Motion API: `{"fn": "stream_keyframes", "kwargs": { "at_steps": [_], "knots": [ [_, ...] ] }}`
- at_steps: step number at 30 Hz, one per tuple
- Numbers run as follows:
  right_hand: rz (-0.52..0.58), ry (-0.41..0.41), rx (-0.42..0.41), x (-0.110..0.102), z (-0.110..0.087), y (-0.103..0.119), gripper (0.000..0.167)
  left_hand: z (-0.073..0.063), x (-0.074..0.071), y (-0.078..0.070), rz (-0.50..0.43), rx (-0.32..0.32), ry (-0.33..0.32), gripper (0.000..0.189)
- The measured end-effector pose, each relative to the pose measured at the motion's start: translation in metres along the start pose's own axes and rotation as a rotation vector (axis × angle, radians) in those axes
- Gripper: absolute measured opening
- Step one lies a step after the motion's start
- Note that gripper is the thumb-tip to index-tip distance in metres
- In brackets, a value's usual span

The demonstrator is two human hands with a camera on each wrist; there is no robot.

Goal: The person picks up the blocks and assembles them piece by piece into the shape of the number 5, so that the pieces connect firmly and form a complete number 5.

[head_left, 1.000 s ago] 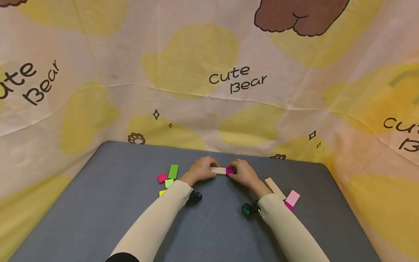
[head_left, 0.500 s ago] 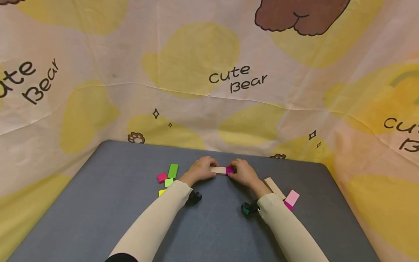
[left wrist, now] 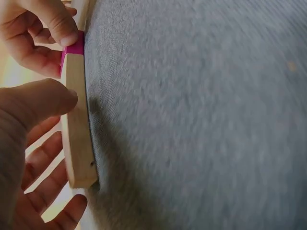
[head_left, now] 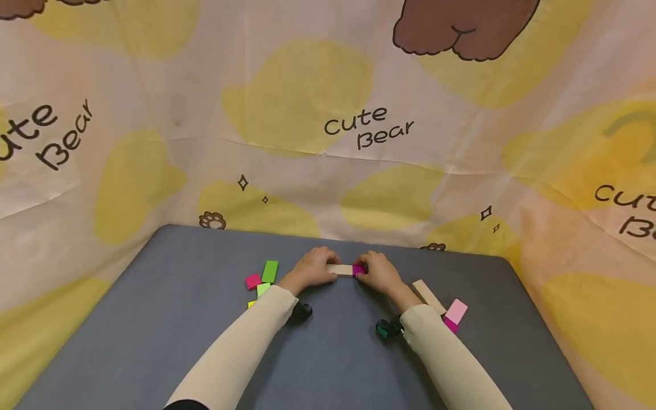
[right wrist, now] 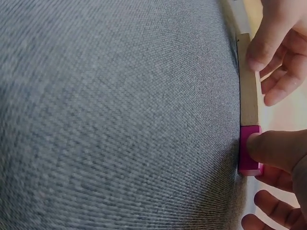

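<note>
A plain wooden block (left wrist: 79,139) lies on the grey table, its end set against a magenta block (right wrist: 249,148) so the two form one straight row. My left hand (head_left: 316,266) pinches the wooden block, thumb on the near side and fingers behind it. On the magenta block, my right hand (head_left: 380,273) has its thumb pressed to the near face, with fingers curled round the back. Both wrist views show the seam between the two blocks, with the ends flush together.
Left of the left forearm lie a green block (head_left: 270,271), a red block (head_left: 253,281), a light green block (head_left: 263,288) and a partly hidden yellow one. By the right forearm are a long wooden block (head_left: 429,297), a pink block (head_left: 456,311) and another magenta block (head_left: 450,324).
The head view has shifted slightly. Both hands keep their hold on the wooden and magenta blocks, which stay in place.
</note>
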State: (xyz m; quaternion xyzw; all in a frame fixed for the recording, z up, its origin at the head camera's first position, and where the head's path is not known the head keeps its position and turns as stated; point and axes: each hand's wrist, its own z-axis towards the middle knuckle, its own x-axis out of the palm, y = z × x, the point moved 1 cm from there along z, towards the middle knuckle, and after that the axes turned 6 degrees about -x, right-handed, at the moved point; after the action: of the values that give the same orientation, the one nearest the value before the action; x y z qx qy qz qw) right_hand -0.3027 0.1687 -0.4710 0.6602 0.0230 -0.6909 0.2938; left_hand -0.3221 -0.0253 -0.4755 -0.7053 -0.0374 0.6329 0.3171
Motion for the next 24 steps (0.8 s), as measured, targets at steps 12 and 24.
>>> {"fn": "stream_keyframes", "kwargs": {
  "at_steps": [12,24],
  "knots": [
    [0.033,0.011,0.031,0.001,-0.001,0.0,0.022,-0.027,-0.03,0.005,-0.015,0.061,-0.019,0.034],
    [0.044,0.026,0.022,0.0,0.001,-0.001,0.023,-0.056,-0.052,0.018,0.07,0.065,-0.012,0.039]
  ]
}}
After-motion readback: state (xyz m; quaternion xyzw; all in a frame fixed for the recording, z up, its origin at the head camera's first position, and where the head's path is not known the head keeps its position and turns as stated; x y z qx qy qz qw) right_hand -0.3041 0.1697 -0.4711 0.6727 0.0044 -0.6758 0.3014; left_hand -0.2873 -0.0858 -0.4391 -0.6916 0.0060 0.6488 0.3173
